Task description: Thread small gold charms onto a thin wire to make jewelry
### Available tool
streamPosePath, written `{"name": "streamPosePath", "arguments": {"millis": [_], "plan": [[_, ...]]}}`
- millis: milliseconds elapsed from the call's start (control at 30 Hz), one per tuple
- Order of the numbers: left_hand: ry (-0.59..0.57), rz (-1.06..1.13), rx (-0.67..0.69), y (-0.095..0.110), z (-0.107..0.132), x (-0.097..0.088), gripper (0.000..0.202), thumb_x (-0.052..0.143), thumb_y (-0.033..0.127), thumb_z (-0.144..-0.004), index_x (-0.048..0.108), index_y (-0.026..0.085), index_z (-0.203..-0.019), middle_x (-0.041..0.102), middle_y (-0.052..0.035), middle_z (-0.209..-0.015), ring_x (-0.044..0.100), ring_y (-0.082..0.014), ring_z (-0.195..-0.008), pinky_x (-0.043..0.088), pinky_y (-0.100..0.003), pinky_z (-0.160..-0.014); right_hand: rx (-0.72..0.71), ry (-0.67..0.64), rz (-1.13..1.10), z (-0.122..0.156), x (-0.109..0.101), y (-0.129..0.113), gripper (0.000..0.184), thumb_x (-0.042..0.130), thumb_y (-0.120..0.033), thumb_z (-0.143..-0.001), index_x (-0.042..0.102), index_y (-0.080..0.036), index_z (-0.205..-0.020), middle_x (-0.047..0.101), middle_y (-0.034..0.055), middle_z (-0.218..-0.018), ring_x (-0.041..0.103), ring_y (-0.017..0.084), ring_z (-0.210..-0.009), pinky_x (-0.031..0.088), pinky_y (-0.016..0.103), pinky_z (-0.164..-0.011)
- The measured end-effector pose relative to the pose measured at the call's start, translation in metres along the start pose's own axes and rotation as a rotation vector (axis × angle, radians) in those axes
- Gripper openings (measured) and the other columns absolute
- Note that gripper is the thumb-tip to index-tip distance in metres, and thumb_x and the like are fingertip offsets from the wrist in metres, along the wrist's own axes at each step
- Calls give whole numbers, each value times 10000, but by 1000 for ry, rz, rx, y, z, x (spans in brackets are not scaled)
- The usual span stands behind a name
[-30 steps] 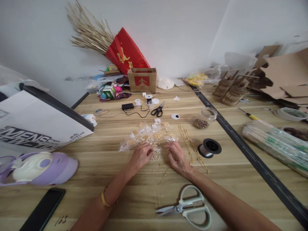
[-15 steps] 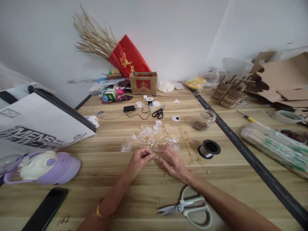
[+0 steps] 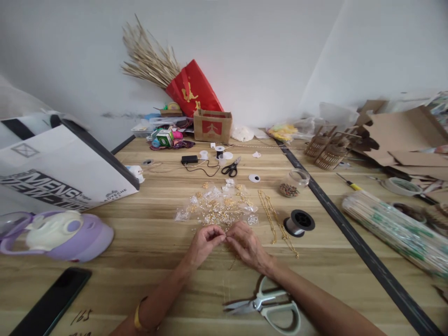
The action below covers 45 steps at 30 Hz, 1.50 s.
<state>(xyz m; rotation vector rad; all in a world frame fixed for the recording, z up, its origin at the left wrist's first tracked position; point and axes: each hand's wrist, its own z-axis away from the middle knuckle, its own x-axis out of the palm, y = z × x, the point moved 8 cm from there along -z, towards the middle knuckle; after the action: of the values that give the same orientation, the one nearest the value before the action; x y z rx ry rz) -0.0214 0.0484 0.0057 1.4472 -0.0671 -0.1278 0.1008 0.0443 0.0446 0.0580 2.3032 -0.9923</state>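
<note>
My left hand (image 3: 207,243) is closed in a pinch, thumb against forefinger. Its fingertips meet those of my right hand (image 3: 248,246), which is pinched as well; whatever lies between them is too small to make out. Just beyond my fingers spreads a pile of small gold and clear beads (image 3: 219,215), with little plastic bags (image 3: 212,192) among them. A short bit of fine gold chain (image 3: 232,264) lies below my right hand. Pale-handled scissors (image 3: 261,303) rest partly open beside my right forearm. To the right are gold chains (image 3: 270,215) and a spool of clear line (image 3: 297,224).
A jar of mixed beads (image 3: 290,188) and black scissors (image 3: 230,169) stand farther back. On the left are a purple bottle (image 3: 80,238), a phone (image 3: 52,301) and a white box (image 3: 63,172). Wrapped sticks (image 3: 388,228) and cardboard (image 3: 413,133) occupy the right.
My right hand has closed from spread fingers to a pinch and come up against my left fingertips. Both hands have drawn slightly back from the bead pile; the camera view has shifted a little.
</note>
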Motion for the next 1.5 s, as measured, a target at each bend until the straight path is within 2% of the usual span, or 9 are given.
{"name": "streamPosePath", "arguments": {"millis": [267, 567, 833, 1133, 1300, 1500], "plan": [[54, 106, -84, -9, 1, -6, 183, 747, 249, -587, 680, 132, -709, 658, -7, -620, 565, -117, -592, 451, -237, -609, 89, 18, -14, 2, 0, 10, 129, 452, -218, -913, 553, -193, -837, 574, 39, -768, 531, 174, -748, 438, 310, -676], [52, 93, -46, -11, -2, -8, 232, 771, 253, -567, 690, 132, -746, 709, -46, -733, 629, -163, -704, 494, -272, -688, 124, 24, -16, 1, -1, 13, 137, 447, -240, -920, 536, -197, -825, 561, 22, -739, 531, 161, -712, 433, 288, -640], [114, 116, -53, -14, -4, -11, 154, 737, 244, -608, 685, 130, -697, 674, -11, -616, 604, -133, -598, 492, -251, -629, 127, -1, -32, -1, 0, 11, 136, 438, -217, -917, 530, -193, -820, 539, 20, -729, 519, 158, -701, 422, 288, -633], [190, 142, -18, -13, -9, -21, 184, 719, 293, -637, 666, 128, -700, 705, -37, -687, 615, -140, -629, 500, -260, -650, 138, -10, -24, -4, 3, 17, 116, 448, -217, -915, 531, -195, -836, 555, 30, -755, 522, 167, -722, 437, 301, -667], [253, 89, 26, -12, -11, -29, 155, 718, 268, -634, 669, 127, -673, 664, -8, -611, 587, -121, -582, 481, -231, -605, 132, 7, 17, -6, -1, 23, 91, 456, -191, -905, 528, -195, -849, 561, 34, -790, 522, 172, -762, 426, 297, -699], [244, 44, 28, -10, -11, -28, 132, 703, 256, -650, 669, 129, -669, 644, -2, -590, 576, -122, -577, 465, -227, -595, 138, -10, 16, -5, 0, 27, 99, 452, -199, -906, 530, -197, -846, 559, 39, -788, 516, 177, -759, 418, 303, -691]]}}
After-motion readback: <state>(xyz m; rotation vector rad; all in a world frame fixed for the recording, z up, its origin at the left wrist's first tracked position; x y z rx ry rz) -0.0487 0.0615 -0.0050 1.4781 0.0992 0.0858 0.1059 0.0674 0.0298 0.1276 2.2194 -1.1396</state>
